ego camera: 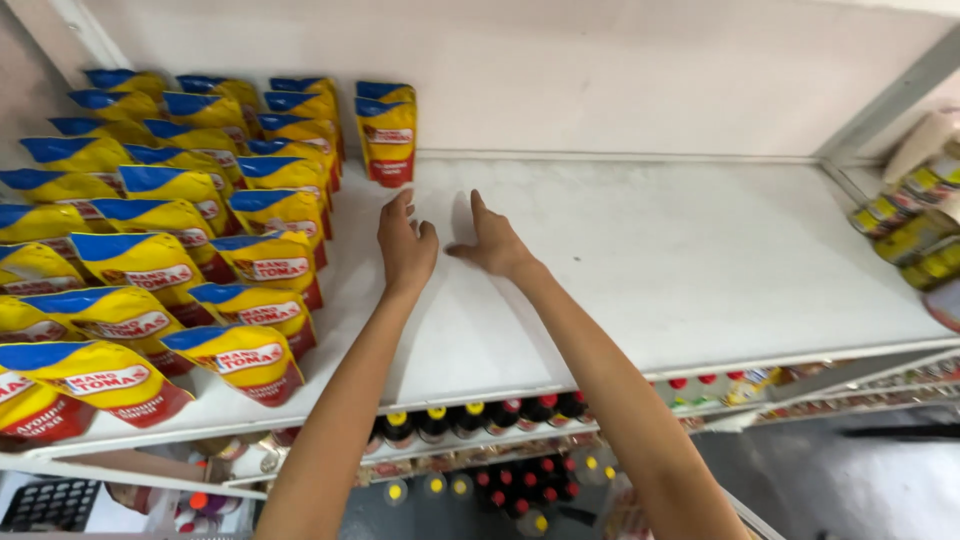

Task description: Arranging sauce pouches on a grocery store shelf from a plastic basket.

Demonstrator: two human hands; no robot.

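Here, both hands reach over the white shelf [700, 260].
Left hand [405, 245]: grip open and empty, fingers stretched toward the lone yellow-and-blue pouch [386, 135] standing just beyond.
Right hand [492, 240]: grip open, palm down on the bare shelf, holding nothing.
Pouch rows [170, 240]: ranked upright at the left.
Lower shelf: dark capped bottles [480, 420].

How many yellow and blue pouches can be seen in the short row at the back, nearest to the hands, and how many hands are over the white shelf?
Yellow and blue pouches in the short row: 2
Hands: 2, the left hand and the right hand, both open
Total: 4
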